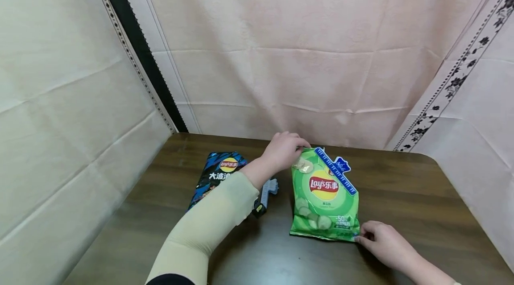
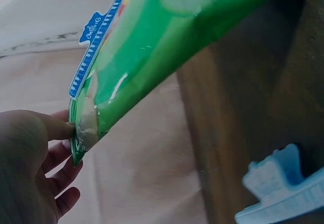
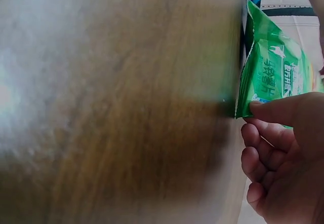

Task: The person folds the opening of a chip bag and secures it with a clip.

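Observation:
A green bag of Lay's chips [image 1: 325, 213] is between the two hands, its printed front facing up. Across its upper right corner runs a blue bag clip [image 1: 335, 171], marked like a ruler. My left hand [image 1: 283, 151] pinches the bag's upper left corner; the left wrist view shows thumb and fingers [image 2: 61, 127] on the green edge beside the clip. At the lower right corner, my right hand [image 1: 385, 242] pinches the bag between thumb and forefinger, the other fingers [image 3: 255, 163] curled below.
A black and blue chip bag [image 1: 214, 173] lies on the brown table [image 1: 401, 187] to the left, partly hidden by the left forearm. A light blue clip [image 1: 267, 191] sits at its right side. White cloths [image 1: 321, 53] hang behind and at both sides.

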A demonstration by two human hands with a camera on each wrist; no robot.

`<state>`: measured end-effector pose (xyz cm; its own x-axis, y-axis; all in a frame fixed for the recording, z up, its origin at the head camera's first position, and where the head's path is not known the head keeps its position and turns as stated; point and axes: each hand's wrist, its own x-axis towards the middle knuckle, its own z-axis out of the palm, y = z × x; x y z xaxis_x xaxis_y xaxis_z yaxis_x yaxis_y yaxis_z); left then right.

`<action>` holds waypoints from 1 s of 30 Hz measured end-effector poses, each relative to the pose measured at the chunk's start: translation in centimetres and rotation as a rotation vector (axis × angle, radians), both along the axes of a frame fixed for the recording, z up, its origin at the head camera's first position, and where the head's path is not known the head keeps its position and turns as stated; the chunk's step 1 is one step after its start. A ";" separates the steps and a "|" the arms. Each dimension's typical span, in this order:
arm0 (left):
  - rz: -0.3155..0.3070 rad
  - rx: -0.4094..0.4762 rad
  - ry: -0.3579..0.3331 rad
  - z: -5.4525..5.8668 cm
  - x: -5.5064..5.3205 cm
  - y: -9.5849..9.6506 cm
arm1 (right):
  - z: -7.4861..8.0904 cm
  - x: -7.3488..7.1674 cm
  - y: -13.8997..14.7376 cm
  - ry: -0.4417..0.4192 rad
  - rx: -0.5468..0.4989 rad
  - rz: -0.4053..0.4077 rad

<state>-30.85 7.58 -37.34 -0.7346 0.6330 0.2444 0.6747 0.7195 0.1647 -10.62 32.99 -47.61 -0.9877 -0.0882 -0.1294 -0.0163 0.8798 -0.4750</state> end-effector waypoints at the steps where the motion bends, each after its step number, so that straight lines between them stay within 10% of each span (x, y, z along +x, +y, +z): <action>1: 0.009 -0.008 -0.005 -0.4 -0.3 0.3 | 0.0 0.0 0.0 -0.011 -0.002 -0.011; 14: 0.104 -0.155 -0.106 -6.3 -3.5 4.1 | 0.6 0.4 0.1 -0.119 -0.070 -0.068; 30: 0.128 -0.190 -0.242 -9.1 -4.0 5.4 | 1.1 0.0 0.0 -0.136 -0.105 -0.141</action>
<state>-34.88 12.96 -46.40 -0.8332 0.5496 -0.0604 0.5348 0.8288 0.1644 -10.64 32.98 -46.55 -0.9651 0.0293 -0.2601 0.1738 0.8147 -0.5532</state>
